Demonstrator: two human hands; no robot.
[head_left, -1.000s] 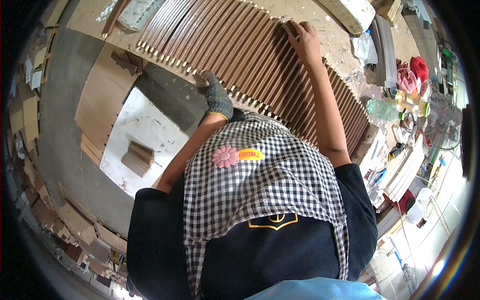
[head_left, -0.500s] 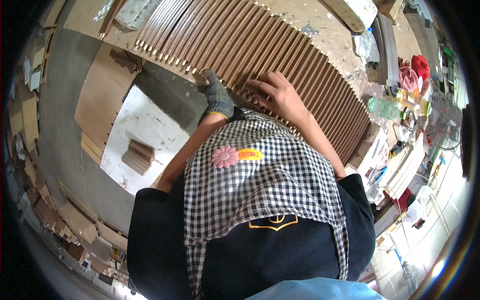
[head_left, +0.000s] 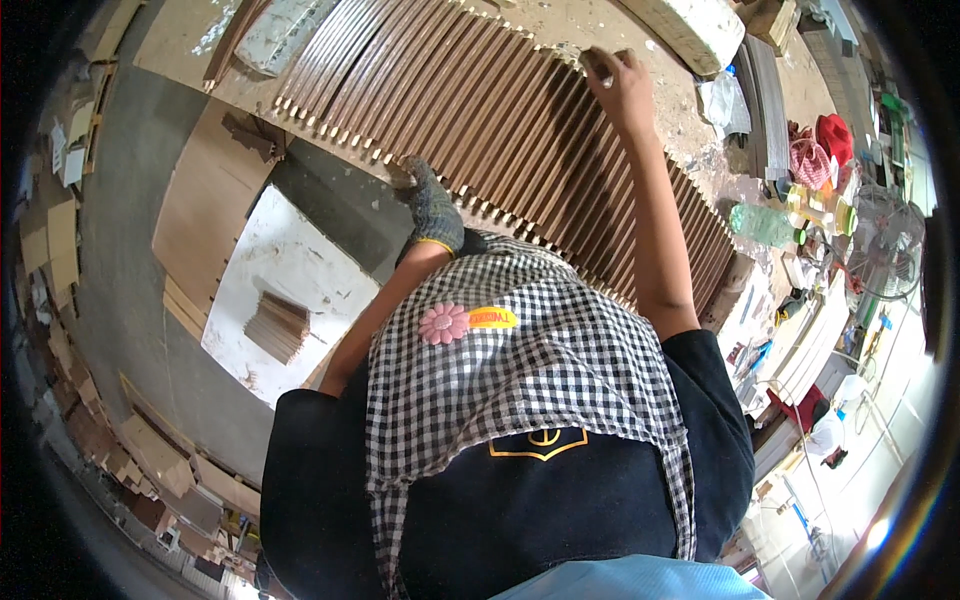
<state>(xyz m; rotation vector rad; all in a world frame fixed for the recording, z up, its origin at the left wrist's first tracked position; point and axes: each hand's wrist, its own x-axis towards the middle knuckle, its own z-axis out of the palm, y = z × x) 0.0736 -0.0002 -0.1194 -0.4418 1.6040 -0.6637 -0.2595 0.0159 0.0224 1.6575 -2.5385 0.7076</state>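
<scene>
A long row of brown wooden strips (head_left: 470,110) lies side by side on the bench, with pale tenon-like ends along the near and far edges. My left hand (head_left: 432,208), in a grey knitted glove with a yellow cuff, is at the near ends of the strips. Its fingers are bent together, and what they hold, if anything, is hidden. Bare and reaching across the row, my right hand (head_left: 622,92) is at the far ends. Its fingers are curled in; anything small between them cannot be made out.
Below the bench at left is a white board (head_left: 270,240) with a small stack of strips (head_left: 278,327) on it. A pale block (head_left: 690,30) lies beyond the row. To the right are a green-tinted bottle (head_left: 762,224), a red cloth (head_left: 836,136) and a fan (head_left: 886,245).
My right hand has moved from the near ends of the strips across to their far ends, the arm stretching out. My left hand has stayed almost in place.
</scene>
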